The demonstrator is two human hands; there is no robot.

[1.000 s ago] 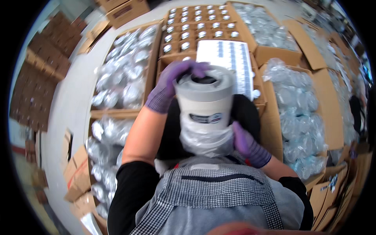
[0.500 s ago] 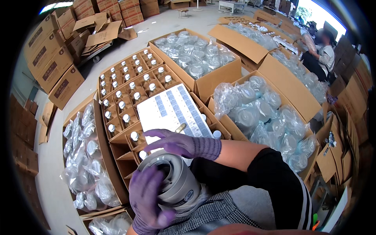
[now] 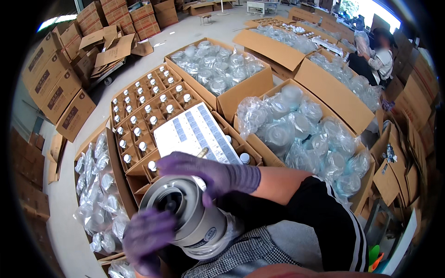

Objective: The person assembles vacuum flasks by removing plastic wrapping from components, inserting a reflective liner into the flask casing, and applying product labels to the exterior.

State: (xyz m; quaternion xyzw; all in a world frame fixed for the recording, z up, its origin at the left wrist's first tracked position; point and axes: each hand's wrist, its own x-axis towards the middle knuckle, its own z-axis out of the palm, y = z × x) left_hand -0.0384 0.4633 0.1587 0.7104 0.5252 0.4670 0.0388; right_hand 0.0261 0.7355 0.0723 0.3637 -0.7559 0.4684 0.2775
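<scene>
In the head view, the grey cylindrical jar [image 3: 187,217] is lying tilted across the person's lap, its long axis running from the open mouth at upper left down to the base at lower right, where clear plastic wrap is bunching. The left hand [image 3: 146,238] is closing its grip around the near rim — the nearer hand of the two — while the right hand [image 3: 206,171] is resting curled over the far upper side, pressing on it. The jar is looking metallic and banded, sitting just in front of the divided carton of capped bottles [image 3: 143,123] with its printed sheet [image 3: 197,132].
</scene>
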